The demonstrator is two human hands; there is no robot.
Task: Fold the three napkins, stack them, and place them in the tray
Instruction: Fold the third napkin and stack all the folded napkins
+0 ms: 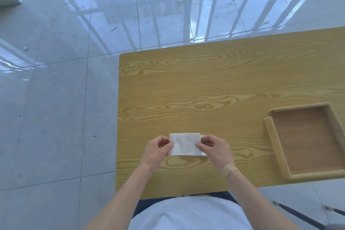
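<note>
A white folded napkin stack (184, 144) lies on the wooden table (205, 84) near its front edge. It is a small rectangle, and a second layer peeks out at its right edge. My left hand (158, 148) pinches the stack's left edge. My right hand (212, 147) pinches the right edge. An empty wooden tray (276, 142) sits on the table to the right, well apart from the napkins.
The table's left edge (118, 117) runs just left of my left hand, with glossy tiled floor (56, 99) beyond it. The tray reaches the table's front right edge. A dark chair leg (298, 214) shows at the lower right.
</note>
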